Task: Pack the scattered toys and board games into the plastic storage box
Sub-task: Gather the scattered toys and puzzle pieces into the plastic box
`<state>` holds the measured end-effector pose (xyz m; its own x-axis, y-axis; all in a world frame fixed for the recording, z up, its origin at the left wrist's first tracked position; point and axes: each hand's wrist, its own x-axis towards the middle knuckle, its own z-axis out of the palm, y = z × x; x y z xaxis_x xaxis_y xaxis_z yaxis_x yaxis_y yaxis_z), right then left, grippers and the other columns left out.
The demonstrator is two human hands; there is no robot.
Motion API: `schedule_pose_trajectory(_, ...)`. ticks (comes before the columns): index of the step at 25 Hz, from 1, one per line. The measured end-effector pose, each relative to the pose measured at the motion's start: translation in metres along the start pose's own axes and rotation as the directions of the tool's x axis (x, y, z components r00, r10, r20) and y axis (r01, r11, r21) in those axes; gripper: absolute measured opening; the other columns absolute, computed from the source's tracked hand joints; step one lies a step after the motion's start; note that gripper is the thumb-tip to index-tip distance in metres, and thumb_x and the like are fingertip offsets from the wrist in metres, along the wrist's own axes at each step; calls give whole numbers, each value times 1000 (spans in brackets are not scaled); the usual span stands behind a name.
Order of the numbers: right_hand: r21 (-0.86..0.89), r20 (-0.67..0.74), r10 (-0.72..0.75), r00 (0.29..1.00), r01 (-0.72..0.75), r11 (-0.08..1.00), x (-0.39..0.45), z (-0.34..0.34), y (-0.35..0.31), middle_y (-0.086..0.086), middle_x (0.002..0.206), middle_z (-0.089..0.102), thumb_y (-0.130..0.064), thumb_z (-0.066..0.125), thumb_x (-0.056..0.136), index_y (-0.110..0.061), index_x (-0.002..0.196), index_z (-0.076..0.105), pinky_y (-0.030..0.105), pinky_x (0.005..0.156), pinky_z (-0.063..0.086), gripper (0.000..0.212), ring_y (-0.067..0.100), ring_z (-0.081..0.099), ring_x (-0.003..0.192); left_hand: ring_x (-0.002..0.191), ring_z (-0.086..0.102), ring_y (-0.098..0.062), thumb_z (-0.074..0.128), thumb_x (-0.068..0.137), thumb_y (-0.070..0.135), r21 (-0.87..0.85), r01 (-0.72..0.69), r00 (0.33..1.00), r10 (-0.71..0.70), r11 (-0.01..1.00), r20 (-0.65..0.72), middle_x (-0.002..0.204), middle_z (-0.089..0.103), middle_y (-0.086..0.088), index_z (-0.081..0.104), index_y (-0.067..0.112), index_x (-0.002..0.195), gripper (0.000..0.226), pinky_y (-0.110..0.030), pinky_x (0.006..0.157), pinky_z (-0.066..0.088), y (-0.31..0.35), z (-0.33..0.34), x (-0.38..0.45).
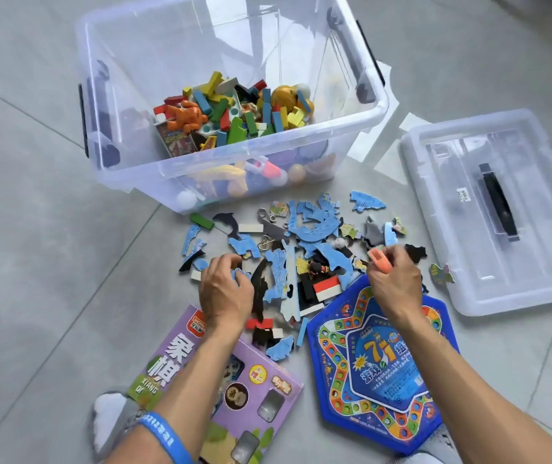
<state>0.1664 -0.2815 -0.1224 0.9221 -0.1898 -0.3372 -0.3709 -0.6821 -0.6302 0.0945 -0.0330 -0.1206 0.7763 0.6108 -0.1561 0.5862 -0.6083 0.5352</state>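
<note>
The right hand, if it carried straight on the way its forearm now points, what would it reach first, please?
Probably the grey and blue puzzle pieces just beyond the right hand, which grips an orange piece. Further along lies the blue shark-shaped piece, then the storage box. Depth is uncertain.

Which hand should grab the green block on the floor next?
Probably the left. The left hand is on the same side as the green block, while the right hand is farther across the puzzle pile and already pinches an orange piece.
</note>
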Motion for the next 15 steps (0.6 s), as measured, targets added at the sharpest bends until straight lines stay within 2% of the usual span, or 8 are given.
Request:
schedule_pose_trajectory(2,107,-27,80,996,-77,991,-10,-4,-7,0,74,57,-25,64,87,-19,85,52,30,51,45,13,19,55,63,92,57,-21,56,86,8,103,-235,971,227,967,78,101,67,-4,65,13,102,19,-33,83,46,2,-1,2)
schedule_pose_trajectory(4,213,-11,178,984,-172,962,-20,-5,-6,1,74,57,-31,65,84,-23,82,53,42,55,55,14,23,59,65,93,59,-20,57,86,9,47,-503,841,476,863,255,104,67,-3,64,14,107,22,-35,83,49,30,16,-6)
schedule_pose_trajectory(5,258,0,235,972,-227,939,-26,-5,0,3,75,58,-30,64,84,-24,81,55,48,58,58,11,24,60,64,100,57,-22,56,87,8,26,-571,772,525,821,358,112,65,-4,62,15,114,29,-36,87,48,48,29,-14)
schedule_pose_trajectory(7,302,8,340,940,-326,896,-45,-8,14,9,75,61,-25,64,84,-22,81,58,53,60,57,7,23,60,61,115,48,-25,54,87,8,61,-617,688,500,785,527,132,50,-5,52,19,127,42,-39,92,43,75,54,-24)
schedule_pose_trajectory(8,286,0,371,929,-355,890,-53,-11,21,10,75,63,-26,64,83,-21,79,59,53,61,57,9,22,60,61,116,45,-26,54,87,7,112,-628,682,474,770,557,132,45,-5,48,20,127,42,-38,89,41,81,64,-25)
schedule_pose_trajectory(11,156,-49,381,923,-369,916,-60,-18,34,3,68,63,-34,65,83,-19,70,58,45,62,57,21,23,61,62,104,47,-26,51,90,2,222,-586,743,407,779,532,117,48,-6,48,16,114,29,-34,73,38,80,73,-19)
schedule_pose_trajectory(13,91,-77,342,937,-334,938,-42,-27,35,1,66,61,-26,63,84,-16,69,57,39,60,50,19,22,56,60,104,51,-26,51,90,4,211,-510,772,335,834,540,115,51,-7,45,16,120,34,-36,77,44,76,71,-14)
schedule_pose_trajectory(15,22,-144,275,950,-275,961,-15,-42,35,2,80,65,-16,58,85,-21,86,64,37,62,47,7,23,59,70,102,53,-27,50,87,6,199,-485,754,291,852,589,113,53,-7,41,18,128,43,-41,82,49,74,69,-11)
